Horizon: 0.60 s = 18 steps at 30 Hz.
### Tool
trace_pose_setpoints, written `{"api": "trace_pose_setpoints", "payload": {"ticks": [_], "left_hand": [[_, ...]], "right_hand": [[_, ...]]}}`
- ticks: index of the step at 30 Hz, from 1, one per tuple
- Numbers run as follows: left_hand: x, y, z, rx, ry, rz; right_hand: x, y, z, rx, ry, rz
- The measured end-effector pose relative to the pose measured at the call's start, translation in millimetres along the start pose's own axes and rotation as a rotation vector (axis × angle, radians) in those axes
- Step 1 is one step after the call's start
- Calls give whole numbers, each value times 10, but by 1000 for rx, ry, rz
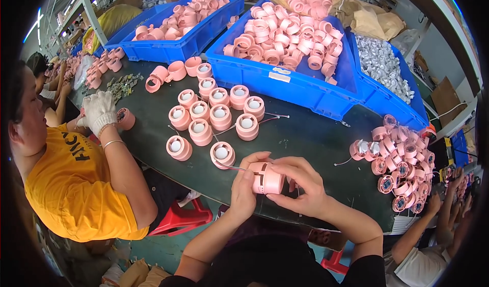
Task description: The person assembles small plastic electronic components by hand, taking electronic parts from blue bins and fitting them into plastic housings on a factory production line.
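Close to the table's near edge, a pink plastic cylindrical housing (269, 180) is held sideways between my two hands. It has a dark slotted cutout on its side, and a thin wire runs from it to the left. My left hand (242, 191) wraps round the left end of the housing, with the thumb near the wire. The fingers and thumb of my right hand (302, 189) curve round its right end. Just beyond my left hand stands a pink housing with a white round centre (222, 154), one of a group of several similar upright ones.
Blue bins (285, 80) of pink rings line the far side of the dark green table (305, 139). Another blue bin holds white parts (384, 65). Pink housings are heaped at right (402, 164). On the left a gloved co-worker (81, 180) handles parts.
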State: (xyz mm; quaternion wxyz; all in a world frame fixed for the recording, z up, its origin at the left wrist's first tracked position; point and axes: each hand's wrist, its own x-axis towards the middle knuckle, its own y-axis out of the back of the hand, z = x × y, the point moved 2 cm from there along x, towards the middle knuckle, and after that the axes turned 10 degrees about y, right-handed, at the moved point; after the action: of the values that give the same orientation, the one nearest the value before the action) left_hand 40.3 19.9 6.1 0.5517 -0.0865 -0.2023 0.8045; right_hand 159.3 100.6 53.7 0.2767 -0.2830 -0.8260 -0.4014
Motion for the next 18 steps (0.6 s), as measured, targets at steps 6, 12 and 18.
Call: {"api": "trace_pose_setpoints", "payload": {"ticks": [6, 12, 18], "left_hand": [[-7, 20, 28, -50, 17, -54], [-3, 29, 1, -137, 42, -73], [25, -2, 58, 37, 14, -74]], "right_hand": [[-17, 3, -11, -18, 14, 0], [-44, -21, 13, -48, 38, -24], [-63, -29, 29, -77, 75, -60]]}}
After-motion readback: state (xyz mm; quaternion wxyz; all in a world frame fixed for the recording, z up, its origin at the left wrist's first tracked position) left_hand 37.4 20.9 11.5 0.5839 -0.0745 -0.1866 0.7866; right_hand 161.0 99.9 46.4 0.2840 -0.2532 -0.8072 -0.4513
